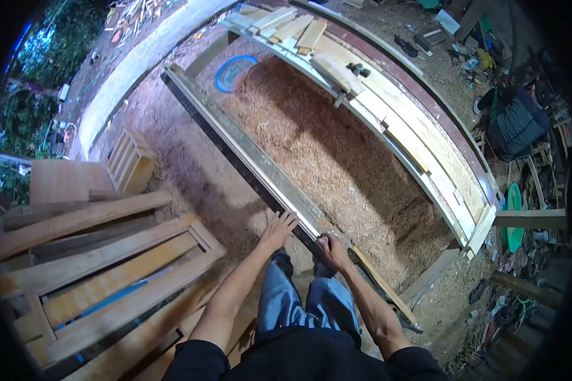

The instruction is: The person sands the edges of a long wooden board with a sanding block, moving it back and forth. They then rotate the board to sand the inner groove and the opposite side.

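Observation:
A long wooden beam (260, 159) runs diagonally in front of me, with a narrow pale strip (248, 161) and a dark edge along its near side. My left hand (278, 230) lies on that near edge, its fingers stretched out across the strip. Farther right along the same beam, my right hand (334, 251) is closed, thumb and fingers curled at a small dark spot. What it pinches is hidden by the fingers. Just beyond the right hand, a thin yellowish wooden piece (381, 286) lies along the beam's near end.
A wide workbench (419, 171) with planks and a small dark tool (358, 70) stands opposite. Wood shavings (299, 140) cover the ground. Wooden frames (114, 267) are stacked at left near a small slatted crate (131, 159). A blue-rimmed round object (221, 77) lies behind the beam.

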